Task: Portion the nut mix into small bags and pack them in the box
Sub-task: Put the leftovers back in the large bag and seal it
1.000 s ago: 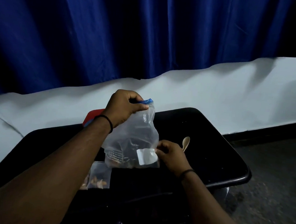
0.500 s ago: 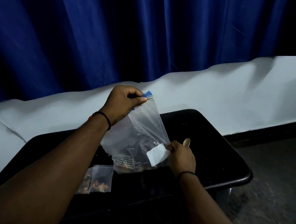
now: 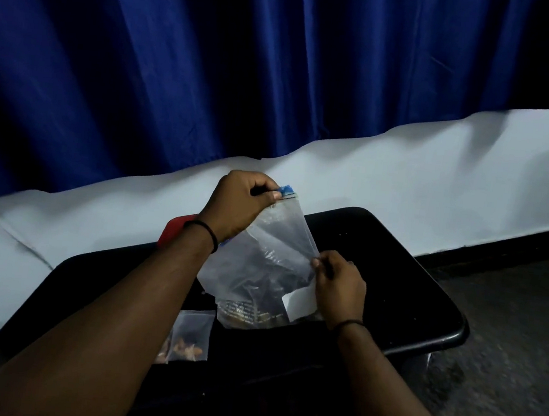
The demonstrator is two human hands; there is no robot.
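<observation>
Clear large bag [image 3: 261, 267] in both hands; small bags [image 3: 190, 339] hold nuts.

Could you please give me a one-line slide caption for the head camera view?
Left hand and right hand hold a clear zip bag above a black table.

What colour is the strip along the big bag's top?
Blue, on the zip strip, clearest in the head view.

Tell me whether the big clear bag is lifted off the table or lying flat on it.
Lifted and held up. The left hand pinches the big clear bag by its blue-strip top, the right hand grips its side edge; only its bottom nears the black table.
</observation>
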